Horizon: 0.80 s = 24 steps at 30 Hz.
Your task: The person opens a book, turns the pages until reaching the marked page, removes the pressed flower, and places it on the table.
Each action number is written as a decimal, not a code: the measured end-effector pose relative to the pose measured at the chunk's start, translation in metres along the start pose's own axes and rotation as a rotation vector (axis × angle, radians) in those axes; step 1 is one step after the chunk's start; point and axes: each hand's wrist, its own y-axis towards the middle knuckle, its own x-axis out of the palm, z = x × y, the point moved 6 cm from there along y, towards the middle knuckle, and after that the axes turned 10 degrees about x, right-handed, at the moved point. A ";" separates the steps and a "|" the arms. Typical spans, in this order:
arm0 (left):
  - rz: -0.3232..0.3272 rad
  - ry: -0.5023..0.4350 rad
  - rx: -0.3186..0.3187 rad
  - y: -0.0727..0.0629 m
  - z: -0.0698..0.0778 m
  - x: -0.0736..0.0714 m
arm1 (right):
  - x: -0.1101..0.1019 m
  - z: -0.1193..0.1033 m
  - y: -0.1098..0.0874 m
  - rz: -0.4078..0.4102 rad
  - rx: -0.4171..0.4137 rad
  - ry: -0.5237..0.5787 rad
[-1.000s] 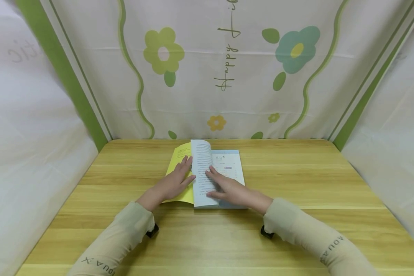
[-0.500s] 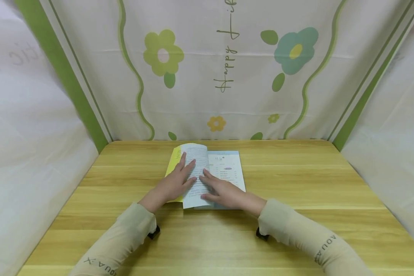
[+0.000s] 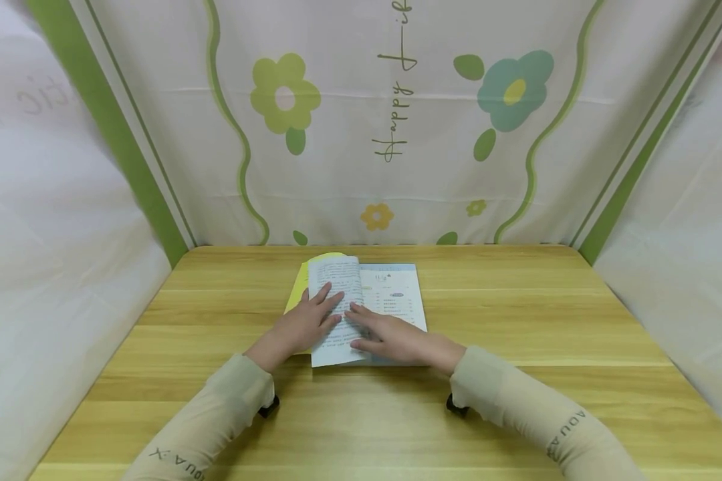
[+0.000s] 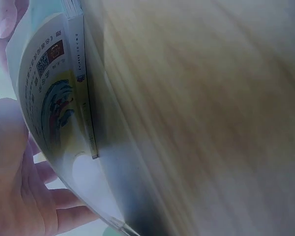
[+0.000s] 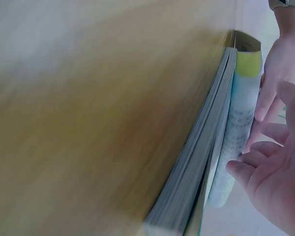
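Step in hand, as I read it: smoothing a leaf over to the left of the opened book. The book sits at the middle of the desk's far edge [image 3: 517, 251], about halfway between the 2 far corners, just short of the edge itself.

Grip state: left hand [image 3: 303, 324] has its fingers spread and laid on the printed leaf [image 3: 339, 275], clamped on nothing. Right hand [image 3: 392, 336] has thumb and fingers apart, reaching in over the same leaf near the fold from the right; my right wrist feed puts its fingertips at the leaf, firm contact I can't confirm. Neither grip pinches anything that I can see.

Next move, my call: press along the fold so the leaf lies down, then lift the left hand off without dragging paper. Main risk: the leaf springs back, or the book slides, if pressure is uneven.

Looks: the yellow cover [image 3: 301, 277] sticks out under the leaf on the left. Left wrist feed has it bowed up off the desk, underside showing a picture and a QR code [image 4: 43, 64], slim spine [image 4: 82, 73] beside it. Right-hand page [image 3: 394, 300] is pale with list-like print and a small purple oval. Leaf curls like a roll in the right wrist feed, next to a thick page block [image 5: 196, 157]. Paper seems springy. Can't tell whether it's 1 sheet or several.
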 end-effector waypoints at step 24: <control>0.118 0.024 0.005 0.005 -0.005 -0.004 | -0.019 0.053 -0.051 -0.064 -0.022 -0.168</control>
